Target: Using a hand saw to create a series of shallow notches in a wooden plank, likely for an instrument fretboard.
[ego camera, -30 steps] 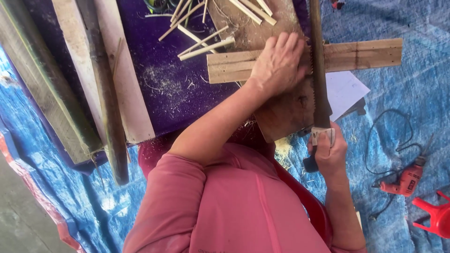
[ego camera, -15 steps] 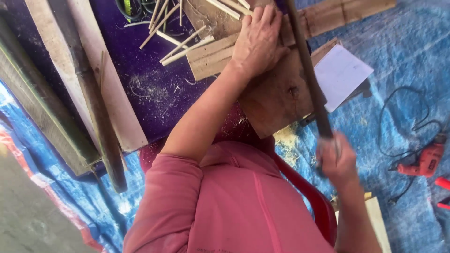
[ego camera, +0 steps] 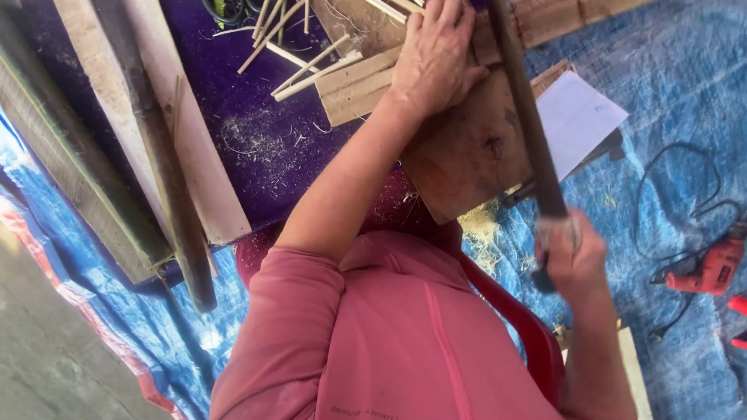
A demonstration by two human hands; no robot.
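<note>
On the purple-covered work surface (ego camera: 257,148) at the far side, the left hand (ego camera: 433,56) lies spread and pressed flat on a wooden slat (ego camera: 366,82), which sits across a thick brown board (ego camera: 467,152). Since half a second ago the whole view has slid, so the board and slat sit lower and further right, and the right hand (ego camera: 566,253) has dropped nearer. That hand is clenched round the handle of one long dark blade (ego camera: 525,117) (its edge is blurred), which crosses the board just right of the left hand. About five thin pale sticks (ego camera: 311,66) lie loose to the left of the slat. One sheet of white paper (ego camera: 576,117) pokes out on the right. One red power drill (ego camera: 712,268) lies on the blue tarpaulin (ego camera: 669,93), further right.
</note>
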